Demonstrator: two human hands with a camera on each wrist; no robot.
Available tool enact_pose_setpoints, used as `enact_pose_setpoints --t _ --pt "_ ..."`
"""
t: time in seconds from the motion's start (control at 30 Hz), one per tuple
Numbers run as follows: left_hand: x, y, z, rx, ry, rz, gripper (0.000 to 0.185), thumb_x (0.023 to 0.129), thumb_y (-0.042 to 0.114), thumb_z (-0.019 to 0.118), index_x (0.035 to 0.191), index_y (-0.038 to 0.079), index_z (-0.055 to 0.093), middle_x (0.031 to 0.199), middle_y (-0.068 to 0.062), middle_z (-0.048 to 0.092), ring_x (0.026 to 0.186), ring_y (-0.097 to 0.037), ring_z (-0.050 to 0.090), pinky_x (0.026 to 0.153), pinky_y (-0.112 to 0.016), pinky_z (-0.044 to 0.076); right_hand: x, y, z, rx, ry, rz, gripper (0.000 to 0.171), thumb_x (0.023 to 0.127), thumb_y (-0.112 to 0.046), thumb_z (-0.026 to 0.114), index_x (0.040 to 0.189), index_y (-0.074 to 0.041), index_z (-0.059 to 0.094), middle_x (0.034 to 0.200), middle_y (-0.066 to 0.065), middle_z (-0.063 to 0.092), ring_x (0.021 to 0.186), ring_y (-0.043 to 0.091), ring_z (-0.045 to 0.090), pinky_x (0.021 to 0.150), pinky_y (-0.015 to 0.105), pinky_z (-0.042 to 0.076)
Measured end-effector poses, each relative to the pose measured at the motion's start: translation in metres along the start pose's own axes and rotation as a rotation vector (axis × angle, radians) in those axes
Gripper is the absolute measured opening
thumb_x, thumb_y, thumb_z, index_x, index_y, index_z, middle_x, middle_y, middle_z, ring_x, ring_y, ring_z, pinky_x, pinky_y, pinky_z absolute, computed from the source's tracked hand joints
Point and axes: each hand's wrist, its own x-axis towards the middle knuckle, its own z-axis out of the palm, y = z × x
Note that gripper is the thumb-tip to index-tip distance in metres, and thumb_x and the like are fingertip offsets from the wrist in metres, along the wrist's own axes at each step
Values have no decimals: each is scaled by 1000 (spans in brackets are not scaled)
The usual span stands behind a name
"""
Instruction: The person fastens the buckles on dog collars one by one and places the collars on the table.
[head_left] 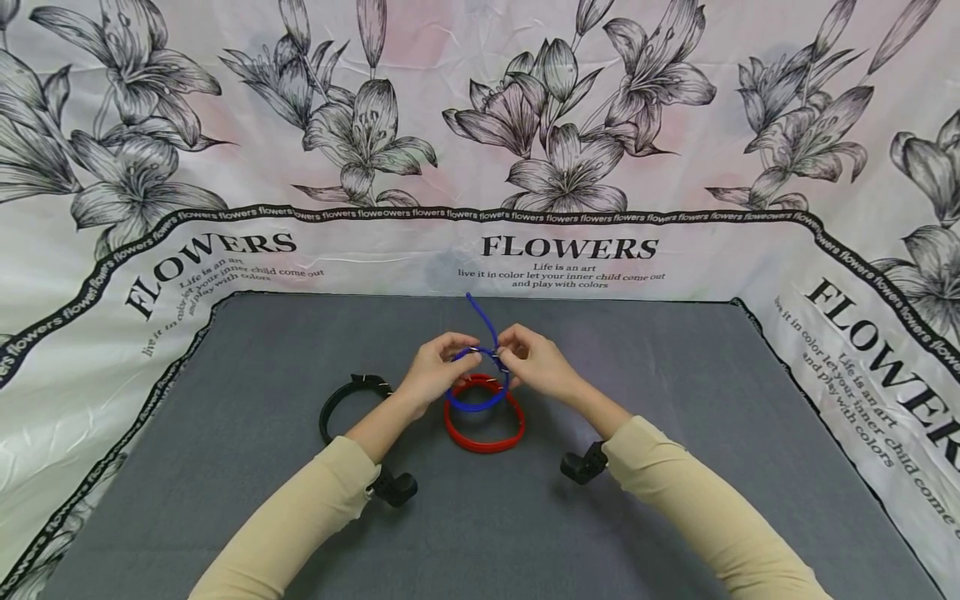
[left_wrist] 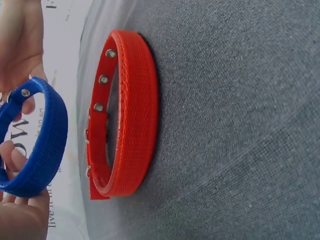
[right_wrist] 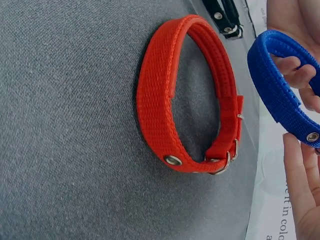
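Note:
Both hands hold a blue collar looped above the grey mat. My left hand pinches its left side near the buckle, and my right hand pinches the right side, with the loose strap end sticking up behind. In the left wrist view the blue collar shows a metal eyelet beside my fingers. The right wrist view shows the blue collar held between fingers. A closed red collar lies flat on the mat just beneath, also visible as the red collar and the red collar.
A black collar lies on the mat left of my left forearm; its black strap shows in the right wrist view. A floral cloth printed "FLOWERS" surrounds the mat on three sides.

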Motion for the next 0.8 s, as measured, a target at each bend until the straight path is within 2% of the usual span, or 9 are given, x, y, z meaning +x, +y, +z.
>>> enact_pose_setpoints --t 0.17,0.27,0.43,0.53,0.63,0.8 --pt "0 0 1 -7 20 -15 28 91 22 59 116 10 59 100 -8 68 87 -40 56 73 -40 49 1 0 0 -7 -11 16 21 94 -19 52 109 -5 54 99 12 59 77 25 63 65 47 54" --pt "-1 0 3 -13 35 -18 26 91 22 59 114 10 60 98 -7 68 84 -38 55 69 -36 48 0 -2 0 -14 -8 31 23 95 -19 51 113 -5 54 104 11 58 80 24 63 67 45 54" --pt "-3 2 4 -17 19 -3 25 91 21 59 112 10 60 105 -16 66 63 -20 48 54 -25 38 2 -4 0 -24 41 21 27 94 -22 52 116 -7 54 105 9 59 81 20 61 67 35 54" --pt "-3 2 5 -19 7 2 24 91 21 59 112 10 60 108 -19 64 57 -13 41 50 -22 33 3 -4 0 -26 54 16 26 94 -21 53 115 -6 55 102 8 60 80 19 61 65 31 53" --pt "-3 2 6 -23 14 5 24 91 21 60 112 9 60 106 -18 64 64 -19 48 55 -25 37 4 -5 -1 -27 40 20 24 93 -20 54 113 -7 56 101 8 61 81 18 61 64 32 53" --pt "-2 2 8 -36 46 4 22 90 19 60 111 10 60 100 -11 64 89 -37 54 72 -41 45 4 -7 -3 -22 -1 26 22 93 -21 56 110 -7 56 101 10 61 79 17 62 68 40 54"
